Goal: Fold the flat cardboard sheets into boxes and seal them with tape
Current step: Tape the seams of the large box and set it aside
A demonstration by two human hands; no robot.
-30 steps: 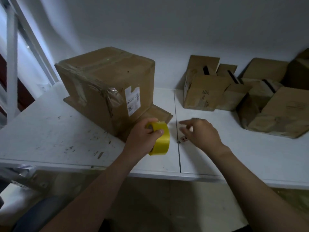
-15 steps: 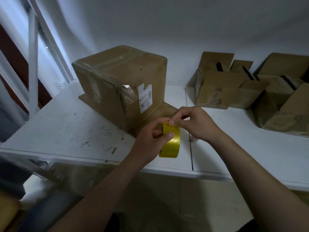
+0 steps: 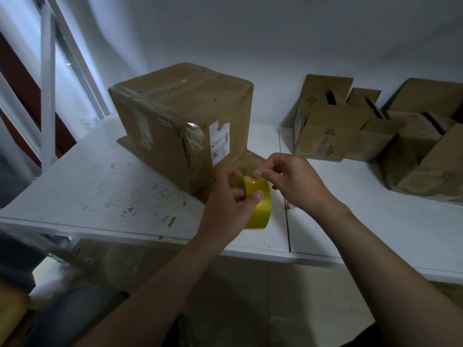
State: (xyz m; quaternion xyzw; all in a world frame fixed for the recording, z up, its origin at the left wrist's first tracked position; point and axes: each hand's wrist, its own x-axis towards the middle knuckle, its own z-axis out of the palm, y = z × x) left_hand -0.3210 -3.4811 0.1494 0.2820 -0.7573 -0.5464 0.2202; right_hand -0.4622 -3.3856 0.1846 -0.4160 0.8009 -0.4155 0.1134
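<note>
Bearing boxes [image 3: 180, 116], a scuffed, perhaps two-piece table [image 3: 100, 186] meets the wall [image 3: 275, 33].

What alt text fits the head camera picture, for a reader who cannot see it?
A left hand holds a yellow tape roll over a white table while the right hand pinches at its top edge. A taped cardboard box stands behind.
</note>
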